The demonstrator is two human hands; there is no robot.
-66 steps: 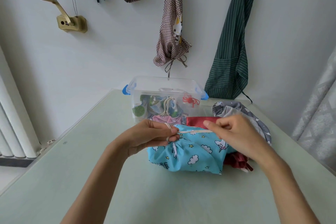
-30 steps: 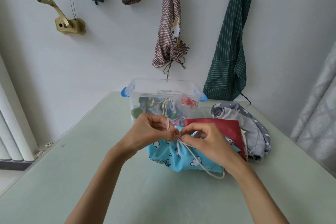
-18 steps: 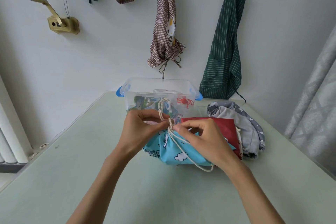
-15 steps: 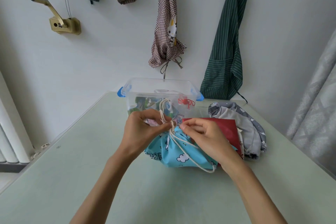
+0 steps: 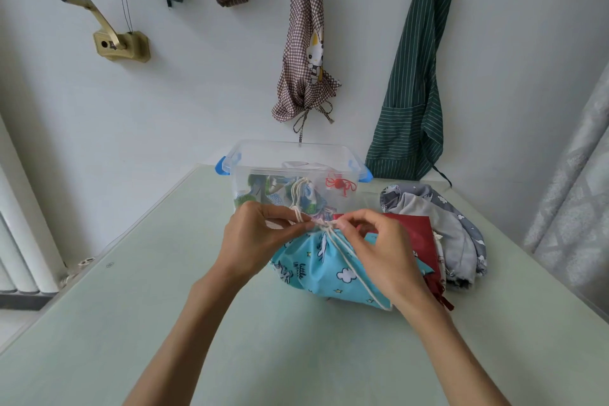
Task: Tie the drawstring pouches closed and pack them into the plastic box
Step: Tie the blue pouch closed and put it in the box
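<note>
White cord point(image 5: 342, 252) is pinched by your left hand point(image 5: 253, 241) and right hand point(image 5: 379, 250) above the blue pouch point(image 5: 309, 270). If you let go early, the knot may slip loose.

Matt printed blue cloth pouch point(image 5: 316, 270) with twisted cream cotton cord point(image 5: 349, 264), clear glossy plastic box point(image 5: 293, 171), smooth pale green table point(image 5: 164, 306) with soft sheen, brass-coloured metal crank point(image 5: 112, 39), matt striped cloth apron point(image 5: 412, 92)

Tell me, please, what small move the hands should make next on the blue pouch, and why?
Probably pull the cord ends apart to tighten the knot: both the left hand and right hand pinch it at the gathered mouth of the blue pouch, which still lies outside the plastic box.
</note>
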